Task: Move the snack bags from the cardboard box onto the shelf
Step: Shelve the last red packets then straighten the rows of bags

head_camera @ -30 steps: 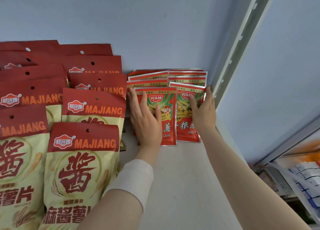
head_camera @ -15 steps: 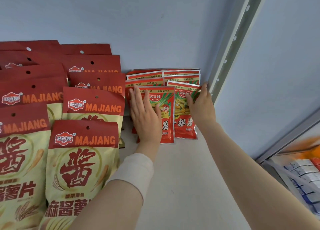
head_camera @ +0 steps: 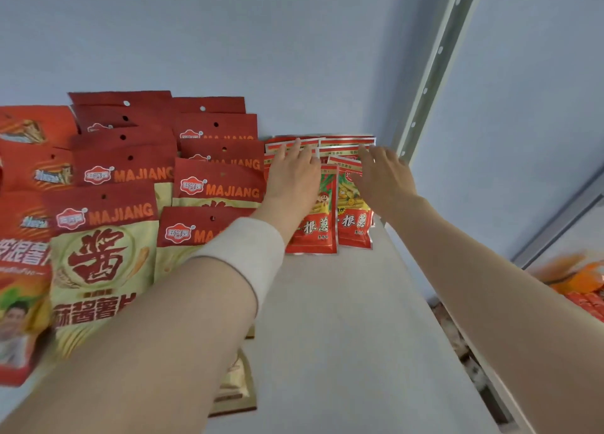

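Left hand (head_camera: pixel 292 175) and right hand (head_camera: pixel 385 178), fingers straight, lie flat on small red snack bags (head_camera: pixel 354 227) at the shelf (head_camera: pixel 343 319) back. Two front bags countable; those behind half-hidden under the fingers. Roughly ten overlapping MAJIANG bags (head_camera: pixel 219 188) left of the left hand.

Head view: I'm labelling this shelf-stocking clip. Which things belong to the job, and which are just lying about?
Job: small red snack bags; shelf; left hand and right hand, both resting on those bags.
Lying about: MAJIANG bags to the left; blurred orange packs lower right; perforated upright.
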Demonstrator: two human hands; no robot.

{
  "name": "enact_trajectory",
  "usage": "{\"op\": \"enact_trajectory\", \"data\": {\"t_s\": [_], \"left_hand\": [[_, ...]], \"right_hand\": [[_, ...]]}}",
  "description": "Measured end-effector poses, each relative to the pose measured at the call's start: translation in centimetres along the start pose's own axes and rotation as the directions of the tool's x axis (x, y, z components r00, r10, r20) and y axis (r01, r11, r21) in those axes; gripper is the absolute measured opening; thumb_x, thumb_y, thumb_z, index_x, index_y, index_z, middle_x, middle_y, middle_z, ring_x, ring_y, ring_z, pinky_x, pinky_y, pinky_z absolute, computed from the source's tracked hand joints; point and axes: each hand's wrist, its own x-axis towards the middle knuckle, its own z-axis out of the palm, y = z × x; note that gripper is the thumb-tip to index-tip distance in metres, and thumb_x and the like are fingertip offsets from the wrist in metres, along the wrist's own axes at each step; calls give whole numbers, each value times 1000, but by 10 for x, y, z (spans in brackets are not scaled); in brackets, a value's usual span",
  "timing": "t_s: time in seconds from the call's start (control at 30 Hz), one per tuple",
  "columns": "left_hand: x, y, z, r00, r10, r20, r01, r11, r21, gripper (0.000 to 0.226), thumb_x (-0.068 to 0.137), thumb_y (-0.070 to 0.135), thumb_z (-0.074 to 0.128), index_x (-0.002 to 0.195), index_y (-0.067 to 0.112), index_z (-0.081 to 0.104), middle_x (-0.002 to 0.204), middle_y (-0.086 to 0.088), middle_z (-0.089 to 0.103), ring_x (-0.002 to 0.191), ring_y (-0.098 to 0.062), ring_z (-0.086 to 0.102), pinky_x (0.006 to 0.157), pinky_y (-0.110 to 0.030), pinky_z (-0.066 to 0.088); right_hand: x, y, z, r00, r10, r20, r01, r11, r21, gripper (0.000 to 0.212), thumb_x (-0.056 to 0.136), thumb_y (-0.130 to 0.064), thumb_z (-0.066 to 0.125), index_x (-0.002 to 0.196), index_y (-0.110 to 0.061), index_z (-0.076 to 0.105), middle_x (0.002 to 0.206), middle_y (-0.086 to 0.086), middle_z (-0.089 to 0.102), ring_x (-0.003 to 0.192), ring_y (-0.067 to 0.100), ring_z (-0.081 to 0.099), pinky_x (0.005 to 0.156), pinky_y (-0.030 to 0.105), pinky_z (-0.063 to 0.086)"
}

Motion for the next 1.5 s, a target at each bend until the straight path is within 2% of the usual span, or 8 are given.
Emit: {"op": "enact_trajectory", "data": {"t_s": [0.17, 0.53, 0.77, 0.93, 1.07, 1.23, 1.4, 1.5], "left_hand": [[-38, -32, -31, 998, 5, 58, -7, 999, 45, 28, 93, 18, 46, 119, 12, 56, 125, -6, 58, 120, -24, 48, 101, -37, 32], [-195, -109, -74, 966, -171, 193, 146, 979, 140, 27, 94, 21, 46, 118, 16, 58, 116, -2, 62, 109, -22, 55, 91, -36, 38], [-275, -143, -72, 908, -306, 285, 307, 951, 45, 33, 90, 32, 53, 116, 12, 55, 107, -8, 63, 96, -28, 60, 82, -38, 49], [-286, -152, -42, 765, -570, 299, 643, 650, -406, 56, 85, 40, 61, 130, 14, 40, 123, -10, 55, 113, -32, 53, 96, -44, 41], [-277, -156, -11, 709, -645, 283, 658, 464, -593, 75, 82, 40, 67, 140, 12, 31, 136, -12, 46, 127, -30, 41, 105, -41, 36], [-275, -163, 17, 627, -738, 250, 670, 347, -656, 91, 77, 37, 73, 145, 7, 21, 145, -14, 35, 136, -29, 30, 112, -43, 28], [-272, -162, 32, 578, -792, 197, 590, 240, -771, 82, 75, 28, 77, 141, 8, 31, 138, -12, 43, 131, -25, 39, 104, -39, 40], [-265, -159, 35, 559, -810, 178, 574, 223, -788, 74, 76, 30, 76, 135, 8, 38, 133, -12, 46, 125, -25, 45, 95, -32, 42]], "right_hand": [[-33, -32, -24, 995, -59, 83, 59, 998, -4, 57, 97, -37, 40, 146, -12, 21, 146, 12, 37, 133, 32, 36, 106, 46, 33], [-135, -132, -46, 949, -276, 150, 285, 958, -38, 46, 97, -34, 39, 136, -10, 32, 130, 15, 49, 120, 34, 48, 94, 43, 41], [-193, -180, -34, 942, -178, 283, 110, 964, 240, 58, 93, -43, 46, 139, -12, 30, 131, 14, 46, 120, 32, 47, 96, 43, 42], [-216, -203, -15, 914, 95, 394, -288, 836, 467, 98, 80, -58, 58, 149, -15, 3, 139, 18, 32, 132, 35, 29, 108, 46, 29], [-217, -220, 8, 867, 282, 410, -488, 643, 590, 101, 74, -52, 68, 148, -12, 10, 143, 14, 30, 136, 31, 23, 113, 45, 25], [-220, -227, 32, 852, 375, 365, -499, 375, 781, 79, 71, -31, 78, 136, -18, 33, 120, 1, 57, 110, 22, 55, 85, 39, 51], [-208, -226, 38, 865, 467, 182, -356, 317, 879, 60, 70, -26, 80, 119, -20, 46, 90, -21, 54, 80, -1, 54, 61, 13, 42], [-195, -226, 39, 871, 465, 159, -315, 280, 907, 55, 70, -24, 81, 112, -22, 46, 91, -18, 55, 87, 7, 57, 68, 21, 50]]}}
